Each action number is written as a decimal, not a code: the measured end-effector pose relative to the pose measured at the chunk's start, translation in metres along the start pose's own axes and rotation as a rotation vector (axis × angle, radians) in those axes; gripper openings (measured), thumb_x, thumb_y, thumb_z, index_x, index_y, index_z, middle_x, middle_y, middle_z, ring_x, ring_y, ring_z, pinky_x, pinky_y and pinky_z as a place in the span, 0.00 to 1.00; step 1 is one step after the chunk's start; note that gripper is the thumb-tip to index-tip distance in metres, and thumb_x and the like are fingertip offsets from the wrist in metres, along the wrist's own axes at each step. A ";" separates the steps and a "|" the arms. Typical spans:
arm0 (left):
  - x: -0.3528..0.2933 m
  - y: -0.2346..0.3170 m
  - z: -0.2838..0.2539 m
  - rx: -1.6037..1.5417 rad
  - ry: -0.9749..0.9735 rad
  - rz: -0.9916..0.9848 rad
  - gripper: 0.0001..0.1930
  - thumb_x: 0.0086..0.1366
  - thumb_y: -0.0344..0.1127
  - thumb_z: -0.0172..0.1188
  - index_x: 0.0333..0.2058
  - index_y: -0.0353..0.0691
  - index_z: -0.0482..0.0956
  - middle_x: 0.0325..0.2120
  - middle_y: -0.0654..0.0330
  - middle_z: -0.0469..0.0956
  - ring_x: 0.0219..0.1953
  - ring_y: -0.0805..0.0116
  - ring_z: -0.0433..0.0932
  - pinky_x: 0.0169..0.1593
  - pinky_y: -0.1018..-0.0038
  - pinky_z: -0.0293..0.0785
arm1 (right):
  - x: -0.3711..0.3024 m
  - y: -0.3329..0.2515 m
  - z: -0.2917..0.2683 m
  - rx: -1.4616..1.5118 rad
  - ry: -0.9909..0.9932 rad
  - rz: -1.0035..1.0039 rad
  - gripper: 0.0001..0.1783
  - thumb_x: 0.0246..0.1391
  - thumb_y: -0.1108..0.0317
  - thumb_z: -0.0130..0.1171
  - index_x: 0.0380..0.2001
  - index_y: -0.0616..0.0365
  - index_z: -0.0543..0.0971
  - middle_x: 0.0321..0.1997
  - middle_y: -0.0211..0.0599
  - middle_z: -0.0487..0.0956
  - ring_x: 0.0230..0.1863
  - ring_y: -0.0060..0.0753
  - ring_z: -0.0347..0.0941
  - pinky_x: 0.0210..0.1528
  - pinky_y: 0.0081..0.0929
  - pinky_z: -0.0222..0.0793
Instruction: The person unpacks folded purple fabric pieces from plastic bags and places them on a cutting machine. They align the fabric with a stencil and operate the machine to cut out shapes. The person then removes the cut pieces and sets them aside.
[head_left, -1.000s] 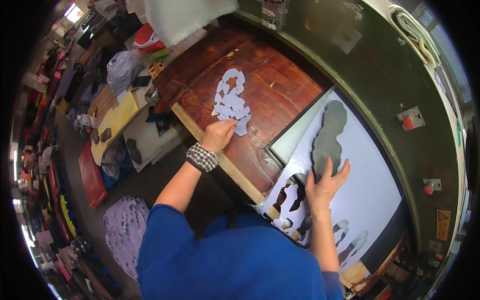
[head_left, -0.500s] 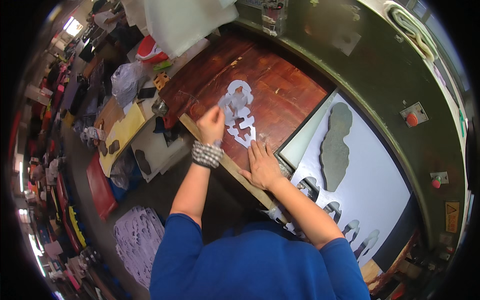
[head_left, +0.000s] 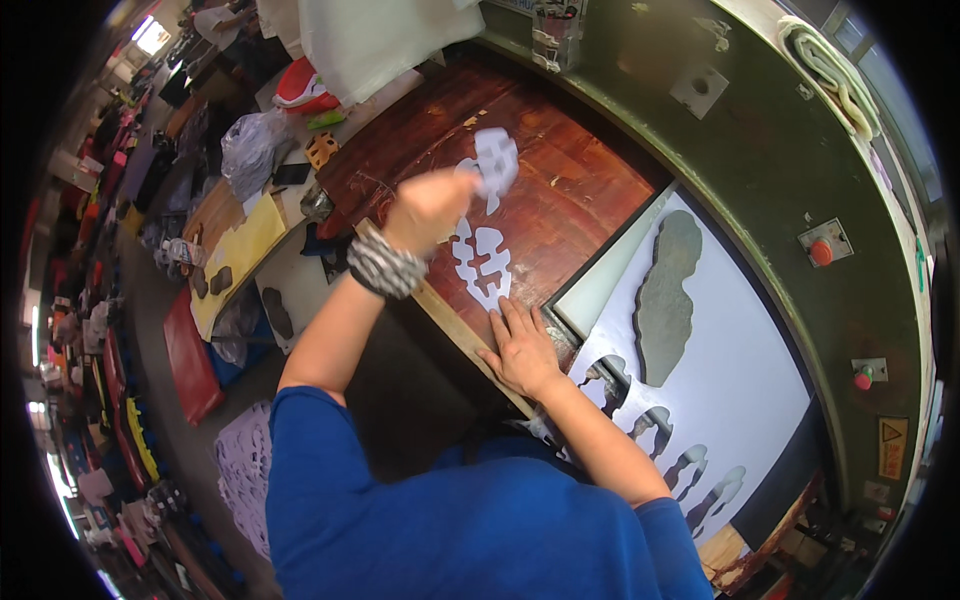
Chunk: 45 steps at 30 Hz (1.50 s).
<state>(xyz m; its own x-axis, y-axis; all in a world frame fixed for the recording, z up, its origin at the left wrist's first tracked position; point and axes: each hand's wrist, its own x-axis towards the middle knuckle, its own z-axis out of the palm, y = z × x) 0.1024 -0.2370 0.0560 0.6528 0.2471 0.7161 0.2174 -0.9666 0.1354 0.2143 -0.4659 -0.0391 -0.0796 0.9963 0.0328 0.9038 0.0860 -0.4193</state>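
My left hand (head_left: 432,208), with a beaded band at the wrist, grips the far end of a thin white cut-out scrap sheet (head_left: 483,262) and lifts it off the reddish-brown wooden board (head_left: 580,190). My right hand (head_left: 522,348) lies flat on the board's near edge, fingers spread, touching the scrap's near end. To the right lies a large white sheet (head_left: 740,350) with shoe-sole-shaped holes cut along its near side. A dark grey sole-shaped cutting die (head_left: 665,295) rests on it.
A green curved machine body (head_left: 800,150) with red buttons (head_left: 820,252) rings the far side. A wooden strip (head_left: 470,340) edges the board. To the left stand benches with yellow sheets (head_left: 240,250), bags and dark sole pieces. A pile of white scraps (head_left: 245,470) lies on the floor.
My left hand has raised and pulled the white scrap up and away from the board. My right hand came off the white sheet and now rests on the board's near edge by the scrap.
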 end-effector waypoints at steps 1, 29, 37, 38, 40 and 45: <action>-0.018 0.015 0.008 0.007 -0.136 0.086 0.13 0.55 0.23 0.60 0.41 0.33 0.80 0.34 0.54 0.82 0.35 0.57 0.83 0.39 0.68 0.82 | 0.000 -0.003 -0.005 0.008 0.045 -0.029 0.35 0.57 0.48 0.55 0.58 0.65 0.70 0.66 0.54 0.62 0.69 0.54 0.55 0.69 0.53 0.49; -0.096 0.080 0.036 0.214 -0.714 -0.127 0.09 0.53 0.27 0.56 0.33 0.30 0.77 0.32 0.53 0.76 0.39 0.57 0.77 0.44 0.69 0.76 | -0.120 0.089 -0.088 -0.029 0.514 0.676 0.45 0.39 0.59 0.74 0.60 0.63 0.66 0.63 0.66 0.60 0.66 0.67 0.52 0.66 0.53 0.53; -0.040 0.113 0.036 0.021 -0.586 -0.167 0.30 0.49 0.36 0.70 0.50 0.31 0.73 0.47 0.50 0.74 0.50 0.54 0.73 0.60 0.58 0.65 | -0.095 0.109 -0.092 -0.001 0.611 0.659 0.49 0.30 0.64 0.73 0.61 0.59 0.66 0.63 0.68 0.59 0.65 0.73 0.51 0.66 0.57 0.53; -0.031 0.127 0.050 -0.133 -0.545 -0.200 0.29 0.50 0.35 0.69 0.51 0.30 0.72 0.47 0.49 0.73 0.50 0.52 0.73 0.60 0.58 0.65 | -0.094 0.109 -0.091 0.043 0.643 0.677 0.49 0.29 0.65 0.73 0.60 0.58 0.66 0.62 0.66 0.60 0.66 0.71 0.52 0.66 0.56 0.54; -0.020 0.159 0.082 -0.317 -0.408 -0.230 0.28 0.54 0.32 0.66 0.52 0.28 0.70 0.51 0.45 0.72 0.53 0.46 0.71 0.61 0.57 0.65 | -0.093 0.110 -0.091 0.094 0.700 0.687 0.49 0.27 0.67 0.73 0.60 0.57 0.67 0.62 0.56 0.63 0.66 0.63 0.54 0.67 0.49 0.55; -0.021 0.197 0.126 -0.204 -0.524 -0.213 0.31 0.59 0.35 0.61 0.59 0.28 0.63 0.62 0.46 0.62 0.67 0.50 0.56 0.68 0.48 0.46 | -0.108 0.120 -0.117 0.492 0.709 0.724 0.43 0.26 0.70 0.75 0.52 0.57 0.69 0.54 0.47 0.71 0.59 0.46 0.65 0.62 0.38 0.62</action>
<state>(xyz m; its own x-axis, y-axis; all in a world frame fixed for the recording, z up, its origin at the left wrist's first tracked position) 0.2227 -0.4244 -0.0189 0.8922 0.3868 0.2333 0.2728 -0.8730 0.4042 0.3807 -0.5630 0.0127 0.7951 0.6013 0.0789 0.3632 -0.3679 -0.8560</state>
